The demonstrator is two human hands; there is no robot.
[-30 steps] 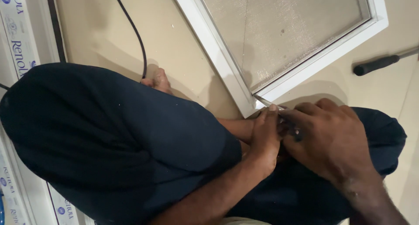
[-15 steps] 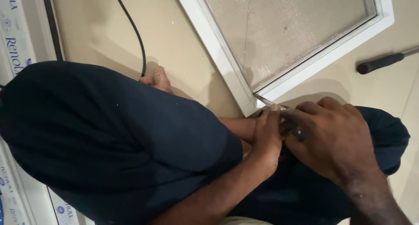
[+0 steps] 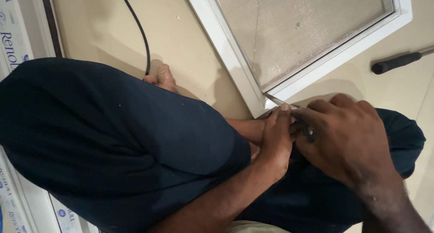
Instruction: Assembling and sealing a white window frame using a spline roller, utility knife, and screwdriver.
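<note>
While both hands [image 3: 312, 138] pinch a thin blade [image 3: 278, 100], white frame corner [image 3: 260, 104] just above.

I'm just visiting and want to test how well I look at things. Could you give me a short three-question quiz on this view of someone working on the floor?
1. True or false: both hands meet at a corner of the white frame.
2. What lies on the floor at the upper right? A) a dark-handled tool B) a cup C) a book
3. What fills the inside of the frame?

Key
1. True: the left hand and right hand are together at the frame's lower corner, with a thin metal blade at that corner.
2. A: the dark-handled tool.
3. A fine grey mesh screen.
</note>
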